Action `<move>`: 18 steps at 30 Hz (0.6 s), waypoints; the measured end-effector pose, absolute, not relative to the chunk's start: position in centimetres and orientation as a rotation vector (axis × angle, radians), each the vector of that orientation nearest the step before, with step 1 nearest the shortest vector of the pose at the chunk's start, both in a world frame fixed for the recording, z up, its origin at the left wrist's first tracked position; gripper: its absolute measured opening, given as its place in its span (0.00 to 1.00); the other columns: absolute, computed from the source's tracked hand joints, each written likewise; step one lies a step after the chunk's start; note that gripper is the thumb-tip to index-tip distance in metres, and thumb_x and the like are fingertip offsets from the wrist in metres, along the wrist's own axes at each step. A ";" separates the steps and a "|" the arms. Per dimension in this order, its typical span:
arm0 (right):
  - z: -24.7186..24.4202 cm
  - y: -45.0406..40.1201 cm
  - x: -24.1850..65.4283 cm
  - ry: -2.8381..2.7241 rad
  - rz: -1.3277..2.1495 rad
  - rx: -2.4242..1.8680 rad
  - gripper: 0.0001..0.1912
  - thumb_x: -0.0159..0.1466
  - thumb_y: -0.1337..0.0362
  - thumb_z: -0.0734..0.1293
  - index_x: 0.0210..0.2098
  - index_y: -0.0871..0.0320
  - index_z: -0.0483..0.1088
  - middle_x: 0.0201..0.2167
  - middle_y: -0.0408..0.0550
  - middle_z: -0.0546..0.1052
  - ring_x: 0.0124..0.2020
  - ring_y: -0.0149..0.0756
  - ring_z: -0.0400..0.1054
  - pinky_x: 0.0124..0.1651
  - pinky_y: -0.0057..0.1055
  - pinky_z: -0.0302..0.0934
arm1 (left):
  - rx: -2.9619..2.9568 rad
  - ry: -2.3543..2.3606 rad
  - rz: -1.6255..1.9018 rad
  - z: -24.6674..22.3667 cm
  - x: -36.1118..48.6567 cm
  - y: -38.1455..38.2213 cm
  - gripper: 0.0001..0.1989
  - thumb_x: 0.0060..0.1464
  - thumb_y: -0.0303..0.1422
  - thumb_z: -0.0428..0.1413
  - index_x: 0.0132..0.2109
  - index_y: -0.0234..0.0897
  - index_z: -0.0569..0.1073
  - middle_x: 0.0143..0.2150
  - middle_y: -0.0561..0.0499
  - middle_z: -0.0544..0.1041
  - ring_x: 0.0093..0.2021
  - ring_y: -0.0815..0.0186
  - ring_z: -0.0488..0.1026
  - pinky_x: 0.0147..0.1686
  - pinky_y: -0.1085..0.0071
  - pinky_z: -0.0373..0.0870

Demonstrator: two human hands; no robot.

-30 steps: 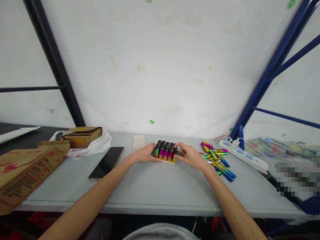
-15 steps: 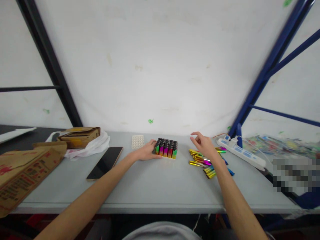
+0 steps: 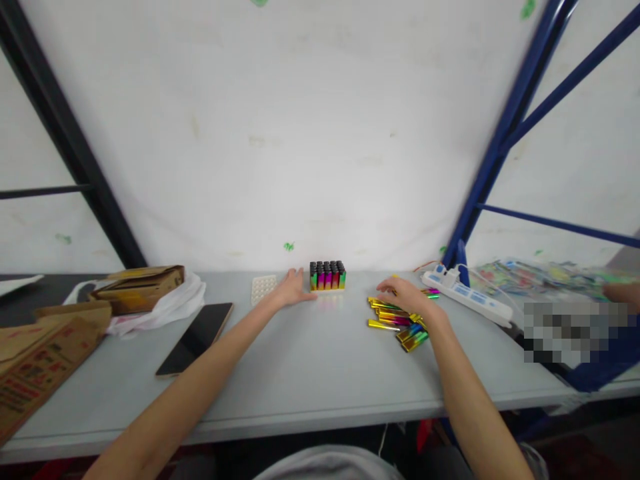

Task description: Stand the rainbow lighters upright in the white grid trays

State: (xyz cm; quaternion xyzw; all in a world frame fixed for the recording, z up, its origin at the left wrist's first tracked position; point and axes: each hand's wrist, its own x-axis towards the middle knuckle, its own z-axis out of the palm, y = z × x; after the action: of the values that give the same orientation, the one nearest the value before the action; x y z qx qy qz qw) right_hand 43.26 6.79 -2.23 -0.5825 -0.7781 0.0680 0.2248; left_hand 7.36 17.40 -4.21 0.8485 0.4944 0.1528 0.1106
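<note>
A block of upright, black-topped lighters [image 3: 328, 275] in shiny rainbow colours stands in a white base near the wall. Just left of it is my left hand [image 3: 293, 289], fingers apart, with a small gap between most of it and the block. My right hand [image 3: 406, 295] is over a loose pile of shiny metallic sleeves [image 3: 387, 315], its fingers bent down at the upper part of the pile. A yellow piece shows by its fingertips; whether they grip it is unclear. A white tray with round holes [image 3: 263, 288] lies behind my left wrist.
On the grey table [image 3: 320, 373], a dark phone [image 3: 196, 339] lies left. Beyond it are a white plastic bag [image 3: 170, 308], a cardboard box [image 3: 143, 290] and a larger carton [image 3: 45, 360]. A power strip [image 3: 467, 297] sits right; another person's hand [image 3: 623, 293] shows at the right edge.
My left hand has moved away from the lighter block and opened. My right hand has lowered onto the pile. The view has shifted, and another person's hand has appeared at the right edge.
</note>
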 end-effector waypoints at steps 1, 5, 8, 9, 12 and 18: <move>-2.4 6.8 43.4 -2.160 0.221 -1.610 0.14 0.63 0.58 0.71 0.44 0.58 0.80 0.42 0.53 0.83 0.43 0.43 0.76 0.48 0.35 0.67 | 2.524 1.549 0.452 -4.1 6.5 16.6 0.45 0.49 0.51 0.62 0.66 0.29 0.60 0.68 0.26 0.62 0.70 0.36 0.56 0.65 0.50 0.58; -2.7 6.9 43.6 -2.195 0.431 -1.579 0.12 0.60 0.58 0.73 0.41 0.57 0.82 0.38 0.51 0.84 0.40 0.43 0.77 0.44 0.34 0.69 | 2.572 1.969 0.219 -3.4 3.0 12.7 0.36 0.58 0.50 0.56 0.62 0.25 0.67 0.62 0.22 0.66 0.65 0.31 0.62 0.62 0.44 0.60; -2.9 7.2 43.7 -2.172 0.492 -1.557 0.10 0.58 0.58 0.74 0.37 0.56 0.82 0.36 0.50 0.84 0.38 0.43 0.78 0.44 0.34 0.69 | 2.422 2.076 -0.005 -3.0 1.8 9.7 0.32 0.64 0.53 0.47 0.63 0.34 0.69 0.57 0.27 0.72 0.54 0.35 0.73 0.52 0.44 0.69; -2.9 7.3 43.6 -2.169 0.496 -1.560 0.10 0.58 0.59 0.74 0.37 0.56 0.82 0.35 0.51 0.84 0.38 0.43 0.78 0.44 0.34 0.69 | 2.436 2.048 -0.015 -3.0 1.7 8.7 0.31 0.65 0.52 0.46 0.63 0.35 0.69 0.56 0.28 0.73 0.52 0.37 0.75 0.50 0.45 0.70; -3.1 7.5 43.4 -2.175 0.488 -1.598 0.10 0.57 0.60 0.75 0.37 0.57 0.81 0.36 0.51 0.84 0.37 0.43 0.78 0.43 0.34 0.68 | 2.554 1.910 0.045 -3.4 1.8 5.8 0.28 0.66 0.50 0.47 0.62 0.36 0.70 0.54 0.30 0.75 0.50 0.40 0.76 0.50 0.47 0.71; -2.9 7.2 42.2 -2.234 0.297 -1.605 0.08 0.65 0.61 0.70 0.37 0.58 0.78 0.35 0.51 0.83 0.35 0.40 0.76 0.41 0.32 0.66 | 2.673 1.114 0.256 -3.2 3.6 2.5 0.15 0.64 0.39 0.52 0.55 0.45 0.74 0.64 0.41 0.70 0.65 0.47 0.67 0.64 0.52 0.63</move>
State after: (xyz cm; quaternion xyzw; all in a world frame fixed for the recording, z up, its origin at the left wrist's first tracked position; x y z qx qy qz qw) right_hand 42.23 7.15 -2.86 -0.5700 -0.7933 0.1055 0.1863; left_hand 3.59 2.47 -3.22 0.9132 0.3806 0.0875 0.1168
